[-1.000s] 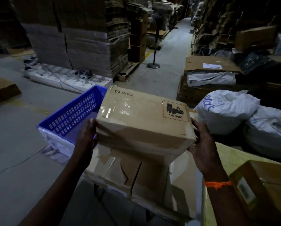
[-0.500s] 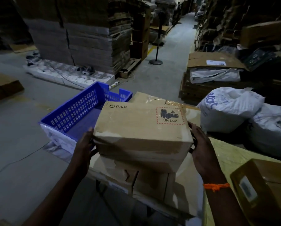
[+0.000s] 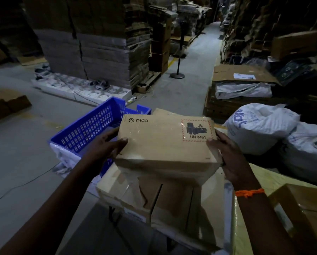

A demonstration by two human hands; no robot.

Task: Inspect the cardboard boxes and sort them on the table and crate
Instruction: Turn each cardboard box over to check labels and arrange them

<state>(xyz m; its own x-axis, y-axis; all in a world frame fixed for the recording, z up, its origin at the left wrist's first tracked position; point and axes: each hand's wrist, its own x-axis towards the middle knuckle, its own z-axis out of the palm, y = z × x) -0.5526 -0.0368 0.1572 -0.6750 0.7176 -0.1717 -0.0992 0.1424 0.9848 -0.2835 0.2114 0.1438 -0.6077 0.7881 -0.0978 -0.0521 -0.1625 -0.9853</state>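
Two hands, left hand (image 3: pixel 106 144) and right hand (image 3: pixel 229 155), are clamped on the taped box (image 3: pixel 165 142); it could slip off glossy tape onto the blue crate (image 3: pixel 87 126).

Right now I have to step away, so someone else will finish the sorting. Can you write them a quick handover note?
Left hand and right hand grip opposite sides of the PICO box, its UN 3481 label up.
The box is over more cardboard boxes at the table's left end.
The blue crate stands left of it; its inside is hardly visible.
Another box sits on the table, right.
Done: box picked up. Left: finish checking it, place it, then the rest.
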